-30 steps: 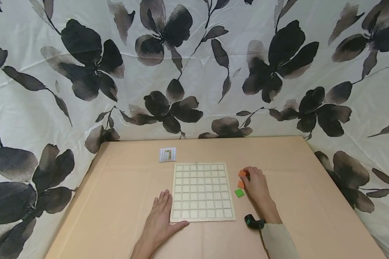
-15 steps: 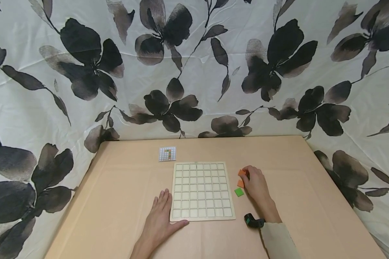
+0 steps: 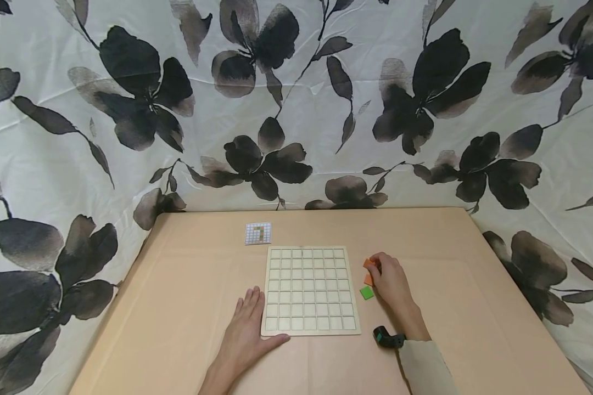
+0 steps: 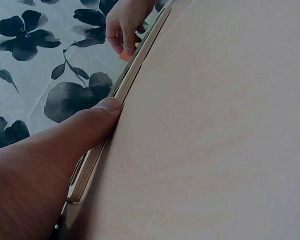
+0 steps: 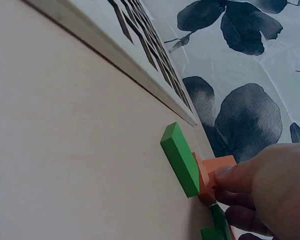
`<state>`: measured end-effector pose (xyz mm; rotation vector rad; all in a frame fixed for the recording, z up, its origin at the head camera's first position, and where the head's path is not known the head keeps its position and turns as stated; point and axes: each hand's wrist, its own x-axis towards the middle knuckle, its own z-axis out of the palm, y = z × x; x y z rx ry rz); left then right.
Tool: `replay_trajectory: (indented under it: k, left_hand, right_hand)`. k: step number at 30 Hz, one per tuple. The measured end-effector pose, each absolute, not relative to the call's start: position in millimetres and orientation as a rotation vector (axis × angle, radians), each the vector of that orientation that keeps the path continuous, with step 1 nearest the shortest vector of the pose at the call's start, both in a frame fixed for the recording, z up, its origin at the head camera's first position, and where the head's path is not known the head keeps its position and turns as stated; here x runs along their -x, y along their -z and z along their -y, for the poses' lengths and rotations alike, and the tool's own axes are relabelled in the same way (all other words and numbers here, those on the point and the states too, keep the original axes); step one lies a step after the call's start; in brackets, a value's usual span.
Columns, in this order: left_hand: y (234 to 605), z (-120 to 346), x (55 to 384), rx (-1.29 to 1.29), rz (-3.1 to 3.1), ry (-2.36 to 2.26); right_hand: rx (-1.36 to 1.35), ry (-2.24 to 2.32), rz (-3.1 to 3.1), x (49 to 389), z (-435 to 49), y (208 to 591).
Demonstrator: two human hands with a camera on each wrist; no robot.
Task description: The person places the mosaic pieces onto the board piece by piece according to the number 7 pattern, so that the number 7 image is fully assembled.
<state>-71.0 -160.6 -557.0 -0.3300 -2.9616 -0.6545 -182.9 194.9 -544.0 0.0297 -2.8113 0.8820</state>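
A pale wooden grid board (image 3: 310,291) lies mid-table. My left hand (image 3: 244,334) rests at its lower left corner, fingers straight along the left side, thumb along the near edge; in the left wrist view the thumb (image 4: 92,120) touches that edge. To the right of the board, my right hand (image 3: 395,282) pinches an orange square tile (image 3: 368,263), which looks tilted in the right wrist view. Nearer me are a second orange tile (image 3: 368,280), partly covered by the hand, and a green tile (image 3: 367,293). Further green pieces (image 5: 212,234) show partly hidden under the right fingers.
A small card (image 3: 258,233) printed with a coloured grid pattern lies beyond the board, to its left. A black device (image 3: 388,338) sits at my right wrist. Floral cloth (image 3: 326,109) hangs behind the table (image 3: 168,307).
The head view has shifted slightly. Both hands, the board and the tiles keep their places on the table.
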Motion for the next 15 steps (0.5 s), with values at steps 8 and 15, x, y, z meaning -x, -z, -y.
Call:
replay_trajectory:
  k: [8,15]
  left_hand:
    - [556.3,158.4,71.5,0.324,2.961,0.667]
    - [553.9,156.4,71.7,0.324,2.953,0.648]
  right_hand:
    - [-0.019,-0.912,2.828,184.4,-194.0,540.0]
    - [-0.008,-0.971,2.829,187.3,-190.9,533.8]
